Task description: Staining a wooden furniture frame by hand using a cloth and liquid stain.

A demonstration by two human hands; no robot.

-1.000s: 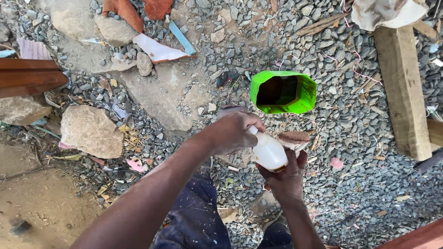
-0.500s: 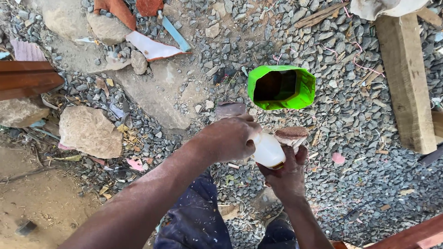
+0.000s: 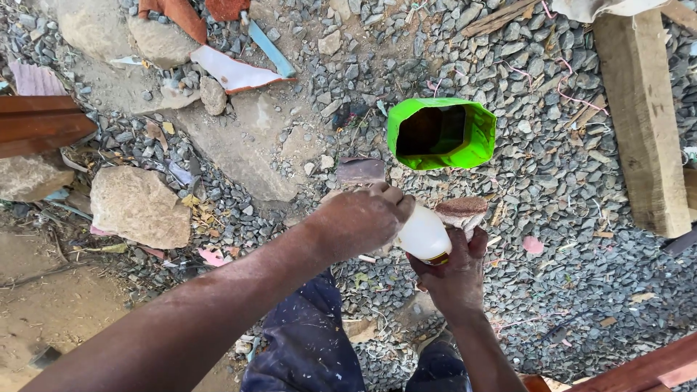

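Note:
My right hand grips a small white plastic bottle from below, over the gravel. My left hand reaches in from the left and is closed over the bottle's top, hiding the cap. A small pad with a brown top sits right at my right fingertips; I cannot tell whether the fingers hold it. Just beyond the hands, a bright green container with an open, dark mouth stands on the gravel.
Grey gravel covers the ground. A thick wooden beam lies at the right. Large stones and broken tile pieces lie at the left and top. Red-brown timber juts in at the left, and more at the lower right.
My left hand has slid further over the bottle's top, covering more of it. The bottle and right hand stay in nearly the same place.

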